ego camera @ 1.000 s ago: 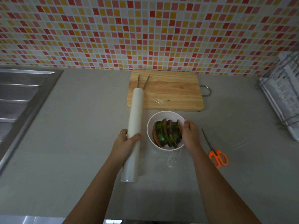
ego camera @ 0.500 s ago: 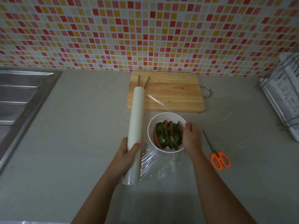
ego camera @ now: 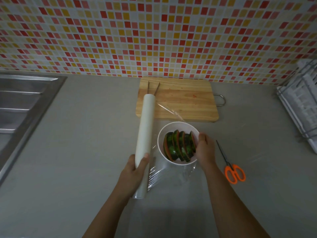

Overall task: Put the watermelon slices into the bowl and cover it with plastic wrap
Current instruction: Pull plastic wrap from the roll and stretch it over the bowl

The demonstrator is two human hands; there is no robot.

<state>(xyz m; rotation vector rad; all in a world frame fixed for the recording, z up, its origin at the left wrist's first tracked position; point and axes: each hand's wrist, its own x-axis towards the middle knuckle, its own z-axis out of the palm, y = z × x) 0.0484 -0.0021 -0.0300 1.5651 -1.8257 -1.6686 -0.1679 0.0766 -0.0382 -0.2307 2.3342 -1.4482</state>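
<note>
**Grey kitchen counter (ego camera: 85, 152): film stretched from roll to bowl of watermelon**

On my remote feed, the grey counter runs under a wall of small red, yellow and pink tiles (ego camera: 154, 35). A steel sink (ego camera: 20, 107) sits far left and a wire dish rack (ego camera: 301, 103) far right. A wooden cutting board (ego camera: 176, 100) lies against the wall.

Just in front of the board stands the white bowl (ego camera: 178, 125). The watermelon slices (ego camera: 178, 145) are already inside it, standing on edge in a row.

The left hand (ego camera: 135, 170) is wrapped around the near part of the plastic wrap roll (ego camera: 145, 131), thumb on top. The roll's long axis points away from me, its far end over the board's left corner, and it lies just left of the bowl.

A clear sheet of film (ego camera: 164, 170) runs rightward from the roll across the bowl. It is wrinkled and shiny at the near side.

The right hand (ego camera: 205, 150) curls over the bowl's right rim. I cannot tell whether the film's edge is pinched beneath it.

Orange-handled scissors (ego camera: 235, 172) lie just right of that hand, blades pointing away. I judge the right hand to be much the nearer one for cutting. The cut line would run parallel to the roll, between the roll and the bowl.
</note>
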